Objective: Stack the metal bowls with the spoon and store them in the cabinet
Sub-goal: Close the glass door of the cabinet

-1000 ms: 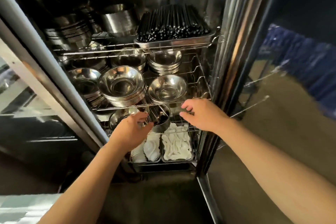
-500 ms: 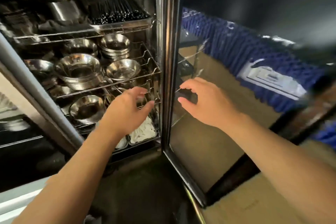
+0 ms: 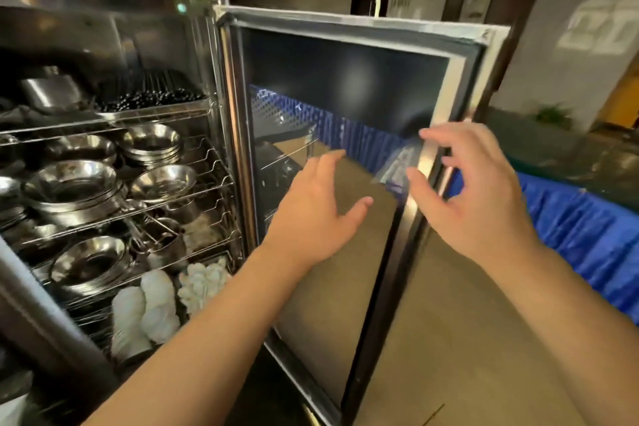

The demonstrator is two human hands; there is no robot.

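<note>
With both hands spread and empty, left hand (image 3: 318,214) before glass, right hand (image 3: 473,197) nearing door (image 3: 428,156) edge: stiff, probably heavy; best gripped by frame.

Both hands are out of the cabinet (image 3: 114,55) now: the left hand (image 3: 313,214) has left the bowls (image 3: 103,190) and spreads across the door (image 3: 349,86) glass, the right hand (image 3: 473,197) has moved to the door's outer edge, fingers (image 3: 439,138) loose
</note>
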